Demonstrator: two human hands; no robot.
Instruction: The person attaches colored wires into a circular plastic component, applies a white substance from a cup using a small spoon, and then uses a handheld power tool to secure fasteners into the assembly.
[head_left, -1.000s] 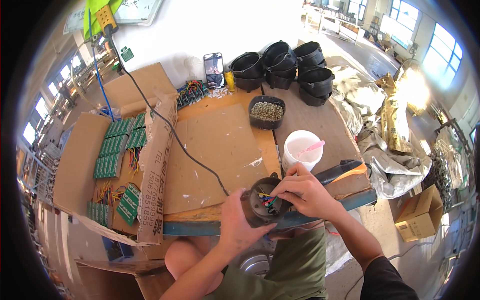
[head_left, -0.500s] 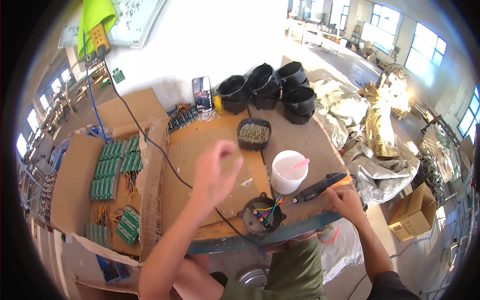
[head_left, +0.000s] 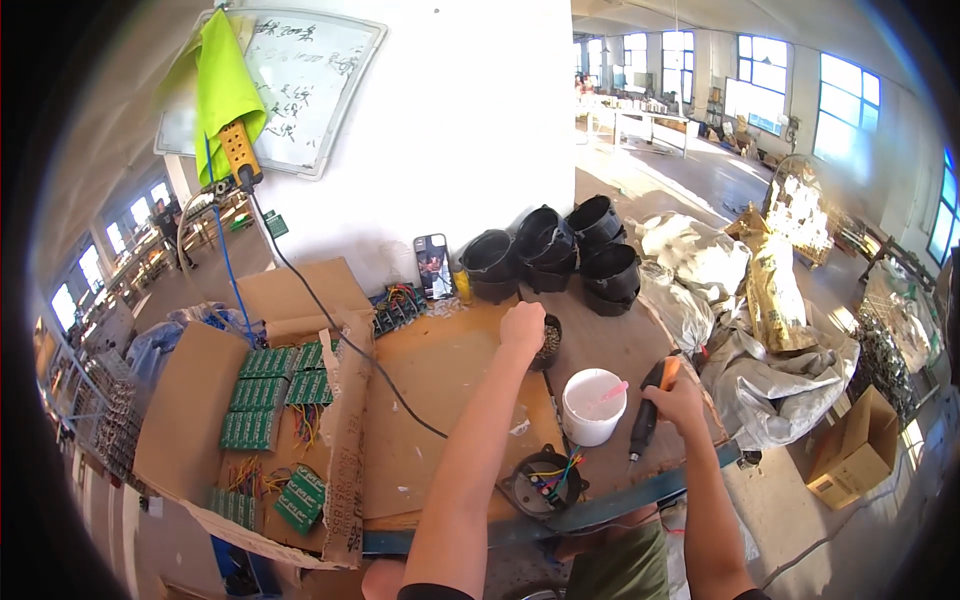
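Note:
My left hand (head_left: 523, 328) reaches down at the small black bowl (head_left: 552, 355) of small brass-coloured screws. Its fingers are curled downward, and what they hold, if anything, is hidden. My right hand (head_left: 680, 402) is closed round a black and orange electric screwdriver (head_left: 645, 425), whose bit points down at the near right of the table. Close to the front edge lies a round black housing (head_left: 520, 492) with coloured wires in it. Between the housing and the screwdriver stands a white tub (head_left: 590, 432), with a pink stick (head_left: 614, 391) leaning inside.
Several black buckets (head_left: 490, 265) stand at the back, beside a propped phone (head_left: 433, 266). A cardboard box (head_left: 345, 470) of green circuit boards (head_left: 250, 428) is on the left. A black cable (head_left: 385, 377) crosses the table. Pale sacks (head_left: 780, 375) lie to the right.
My left hand has moved from above the table to the screw bowl. My right hand has gripped and turned the screwdriver, so its bit now points down. The whole view has shifted.

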